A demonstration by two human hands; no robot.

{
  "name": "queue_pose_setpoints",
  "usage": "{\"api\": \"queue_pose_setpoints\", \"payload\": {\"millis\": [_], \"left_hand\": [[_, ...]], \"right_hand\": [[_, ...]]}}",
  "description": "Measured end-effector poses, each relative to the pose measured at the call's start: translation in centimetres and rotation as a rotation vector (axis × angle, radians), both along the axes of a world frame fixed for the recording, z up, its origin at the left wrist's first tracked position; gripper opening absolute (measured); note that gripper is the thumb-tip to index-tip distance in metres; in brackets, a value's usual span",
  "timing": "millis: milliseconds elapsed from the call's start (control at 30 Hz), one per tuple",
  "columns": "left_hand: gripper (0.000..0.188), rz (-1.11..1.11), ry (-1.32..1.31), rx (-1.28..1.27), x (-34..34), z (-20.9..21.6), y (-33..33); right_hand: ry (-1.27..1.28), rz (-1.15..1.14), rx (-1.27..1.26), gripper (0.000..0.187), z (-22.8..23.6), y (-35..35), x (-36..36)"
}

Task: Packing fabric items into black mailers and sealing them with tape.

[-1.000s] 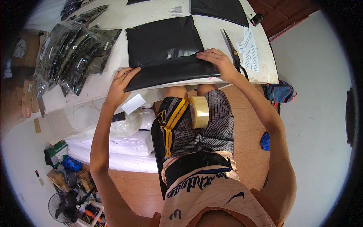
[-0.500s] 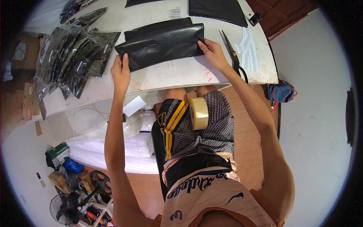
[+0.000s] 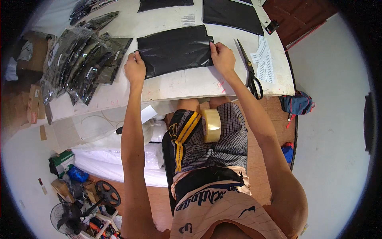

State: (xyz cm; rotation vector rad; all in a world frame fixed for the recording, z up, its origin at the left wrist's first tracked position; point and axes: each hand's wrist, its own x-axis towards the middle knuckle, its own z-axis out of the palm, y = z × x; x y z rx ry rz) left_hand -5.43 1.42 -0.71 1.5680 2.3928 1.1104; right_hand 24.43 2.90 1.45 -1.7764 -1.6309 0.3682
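A black plastic mailer bag (image 3: 177, 51) lies on the white table in front of me, its top part folded over toward me. My left hand (image 3: 135, 71) grips its left edge with fingers closed. At the right edge, my right hand (image 3: 223, 59) pinches the bag between thumb and fingers. Large black-handled scissors (image 3: 249, 67) lie just right of my right hand, with strips of printed labels (image 3: 264, 65) beside them. To the left of my left hand is a pile of dark items in clear plastic bags (image 3: 81, 59).
More black mailer bags (image 3: 232, 16) lie at the table's far side. A small black device (image 3: 271, 26) sits at the right edge. A roll of yellowish tape (image 3: 212, 126) rests on my lap. Right of the table is a blue backpack (image 3: 297, 103); a fan (image 3: 67, 218) stands at lower left.
The folded part of the mailer bag was lifted and loose; now it lies flatter on the table. Both hands have closed more on its sides. The whole view has shifted slightly.
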Motion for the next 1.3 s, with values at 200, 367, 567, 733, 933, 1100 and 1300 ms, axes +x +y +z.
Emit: {"api": "queue_pose_setpoints", "payload": {"millis": [200,367,567,733,933,1100,1300], "left_hand": [[0.045,0.029,0.005,-0.043,0.2,0.5,0.4],[0.043,0.020,-0.057,-0.151,-0.1,1.4,0.7],[0.043,-0.002,-0.107,-0.081,-1.4,0.6,1.6],[0.040,-0.016,-0.057,-0.043,-0.8,0.0,1.8],[0.037,0.011,0.061,-0.118,-0.4,0.8,1.7],[0.038,0.067,0.044,-0.131,0.4,1.4,1.0],[0.041,0.102,-0.083,-0.246,-0.2,2.0,0.3]], "right_hand": [[-0.050,-0.030,-0.032,0.036,0.1,0.3,-0.1],[-0.104,-0.033,-0.040,0.034,-0.2,0.4,-0.1],[-0.062,-0.027,-0.055,0.033,0.1,0.6,-0.2],[-0.088,-0.043,-0.060,0.032,0.0,0.8,0.1],[-0.110,-0.039,-0.053,0.030,0.2,0.7,-0.1],[-0.075,-0.038,-0.051,0.030,0.3,0.9,0.3],[-0.013,-0.052,-0.041,0.029,0.1,0.7,0.2]]}}
